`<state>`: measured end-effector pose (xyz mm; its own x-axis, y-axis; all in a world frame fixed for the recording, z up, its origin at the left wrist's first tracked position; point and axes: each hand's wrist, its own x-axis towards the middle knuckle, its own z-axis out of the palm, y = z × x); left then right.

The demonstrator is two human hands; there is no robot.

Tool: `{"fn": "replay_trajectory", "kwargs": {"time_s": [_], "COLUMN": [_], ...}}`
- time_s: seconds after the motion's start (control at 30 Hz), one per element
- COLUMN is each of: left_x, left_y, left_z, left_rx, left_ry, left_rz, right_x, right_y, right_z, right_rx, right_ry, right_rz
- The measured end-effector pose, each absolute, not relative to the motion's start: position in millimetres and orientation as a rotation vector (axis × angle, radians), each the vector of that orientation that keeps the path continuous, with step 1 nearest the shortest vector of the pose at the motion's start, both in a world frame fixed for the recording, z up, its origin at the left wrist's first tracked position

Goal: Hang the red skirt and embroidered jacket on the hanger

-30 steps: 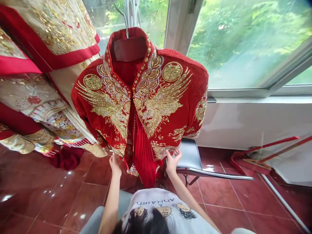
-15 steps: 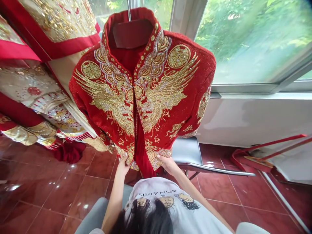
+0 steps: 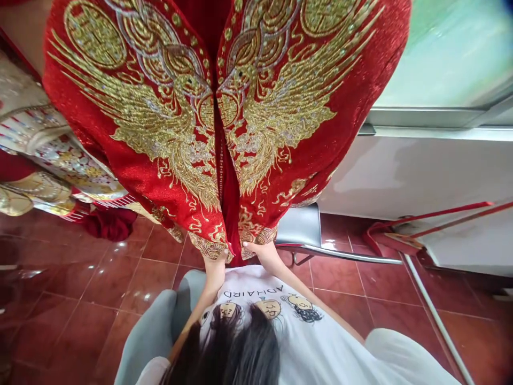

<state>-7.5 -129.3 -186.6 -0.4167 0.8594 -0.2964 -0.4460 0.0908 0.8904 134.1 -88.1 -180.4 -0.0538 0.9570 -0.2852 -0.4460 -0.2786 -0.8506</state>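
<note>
I see the red fabric jacket with gold bird embroidery (image 3: 250, 128) filling the upper centre of the frame, larger than a second ago, its collar now past the top edge. My left hand (image 3: 217, 260) and right hand (image 3: 259, 251), wider apart on the hem earlier, nearly meet at lower centre, each pinching a front corner, so the panels hang closer together there. Below spreads a glossy dark-red tiled floor (image 3: 148, 278); a black-seated metal chair (image 3: 300, 226) stands right of centre, beaded cream-and-red garments (image 3: 68, 152) far left.
</note>
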Motion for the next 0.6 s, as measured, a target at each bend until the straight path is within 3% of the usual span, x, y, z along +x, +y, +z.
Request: {"fn": "replay_trajectory", "kwargs": {"time_s": [0.43, 0.6], "left_x": [0.8, 3.4], "left_y": [-118.9, -108.5], "left_z": [-165.4, -160.9], "left_rx": [0.463, 0.457], "left_ry": [1.247, 1.267], "left_rz": [1.3, 1.326], "right_x": [145.9, 145.1], "right_y": [-80.3, -78.3], "right_z": [-160.7, -158.4], "right_rx": [-0.871, -0.933], "right_ry": [-0.711, -0.657], "right_rz": [1.842, 1.744]}}
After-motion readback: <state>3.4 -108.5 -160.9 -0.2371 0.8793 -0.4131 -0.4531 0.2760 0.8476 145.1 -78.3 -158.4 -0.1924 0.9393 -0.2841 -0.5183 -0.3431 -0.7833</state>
